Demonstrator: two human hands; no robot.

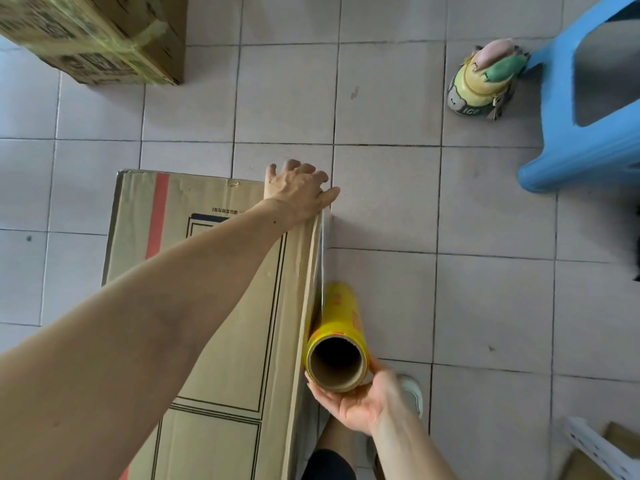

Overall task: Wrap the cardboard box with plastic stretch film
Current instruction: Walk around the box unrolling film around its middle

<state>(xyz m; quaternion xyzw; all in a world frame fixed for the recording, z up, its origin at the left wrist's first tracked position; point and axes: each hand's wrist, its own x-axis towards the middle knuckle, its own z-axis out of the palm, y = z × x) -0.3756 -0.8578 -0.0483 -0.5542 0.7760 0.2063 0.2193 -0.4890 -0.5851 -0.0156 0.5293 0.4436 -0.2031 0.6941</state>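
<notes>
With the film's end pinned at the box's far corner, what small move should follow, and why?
Probably lower the roll in the right hand down the box's side, drawing the film taut, while the left hand presses its end at the top corner; only that edge looks covered.

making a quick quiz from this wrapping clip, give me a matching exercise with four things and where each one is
Things:
1. film roll
2. left hand
3. blue stool
4. second box

Places:
A. top left, on the floor
B. flat on the far corner of the cardboard box
C. top right, beside a toy-shaped bottle
D. along the box's right edge, its near end held by the right hand

Pairs: 1-D, 2-B, 3-C, 4-A
</notes>
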